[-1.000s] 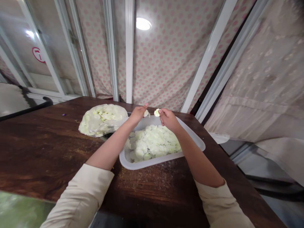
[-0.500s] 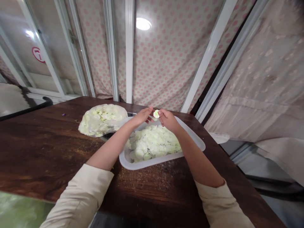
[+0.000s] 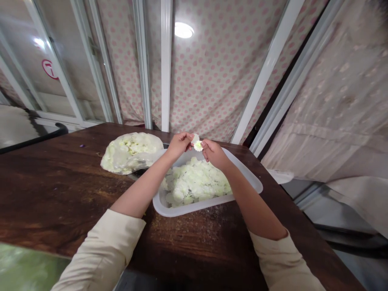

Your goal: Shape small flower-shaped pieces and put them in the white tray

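Observation:
A white plastic tray (image 3: 247, 178) sits on the dark wooden table (image 3: 60, 190), heaped with pale green-white flower heads (image 3: 197, 182). Above its far end my left hand (image 3: 178, 144) and my right hand (image 3: 212, 152) meet, both pinched on one small white flower (image 3: 197, 143) held between the fingertips. Both forearms reach over the tray from cream sleeves.
A clear plastic bag (image 3: 130, 152) full of the same flowers lies on the table left of the tray. Window frames and a dotted curtain (image 3: 209, 72) stand behind the table's far edge. The table's right edge drops to a floor with cloth.
My hands, apart a second ago with a flower piece in each, have come together. Both now pinch the single flower, slightly higher above the tray.

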`<state>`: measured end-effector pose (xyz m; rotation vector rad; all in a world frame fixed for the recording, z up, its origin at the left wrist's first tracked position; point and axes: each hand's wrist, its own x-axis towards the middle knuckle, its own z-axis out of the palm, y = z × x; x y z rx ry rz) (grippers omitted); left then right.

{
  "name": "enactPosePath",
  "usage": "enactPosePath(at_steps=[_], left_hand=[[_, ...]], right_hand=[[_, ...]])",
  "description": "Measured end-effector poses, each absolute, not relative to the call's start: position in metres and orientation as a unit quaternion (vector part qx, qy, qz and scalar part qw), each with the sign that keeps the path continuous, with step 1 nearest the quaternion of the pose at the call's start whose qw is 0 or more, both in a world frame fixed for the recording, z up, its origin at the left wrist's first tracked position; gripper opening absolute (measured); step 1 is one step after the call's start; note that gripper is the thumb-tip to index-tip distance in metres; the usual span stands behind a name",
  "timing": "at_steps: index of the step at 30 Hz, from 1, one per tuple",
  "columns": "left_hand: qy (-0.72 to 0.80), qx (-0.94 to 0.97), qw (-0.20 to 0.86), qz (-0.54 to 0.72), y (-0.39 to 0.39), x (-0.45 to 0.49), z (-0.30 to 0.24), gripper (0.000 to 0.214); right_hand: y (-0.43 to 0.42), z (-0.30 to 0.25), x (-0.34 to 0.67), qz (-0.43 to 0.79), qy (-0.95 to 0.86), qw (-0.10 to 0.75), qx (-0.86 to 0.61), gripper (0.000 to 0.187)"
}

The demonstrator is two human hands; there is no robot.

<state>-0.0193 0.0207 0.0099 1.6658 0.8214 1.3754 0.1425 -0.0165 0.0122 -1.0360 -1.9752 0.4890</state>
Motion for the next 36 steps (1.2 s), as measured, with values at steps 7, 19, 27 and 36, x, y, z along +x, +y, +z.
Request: enactPosePath(at_steps=[7,19,27,36], left_hand=[[0.418,0.678,0.382,0.469,0.025,-0.022,0.006,0.050],[0.318,0.754,0.313,0.481,0.016,-0.019,0.013,0.037],[0.427,0.652,0.289,0.556,0.027,-0.022,0.005,0.034],[0.447,0.686,0.338,0.464,0.021,-0.020,0.005,0.034]], right_hand=[[-0.010,0.010,0.146,0.140,-0.778,0.416,-0.450,0.036],[-0.018,0.012,0.143,0.115,-0.810,0.394,-0.418,0.034],[-0.019,0.014,0.144,0.080,-0.813,0.383,-0.431,0.032],[-0.017,0.015,0.144,0.062,-0.785,0.402,-0.467,0.032]])
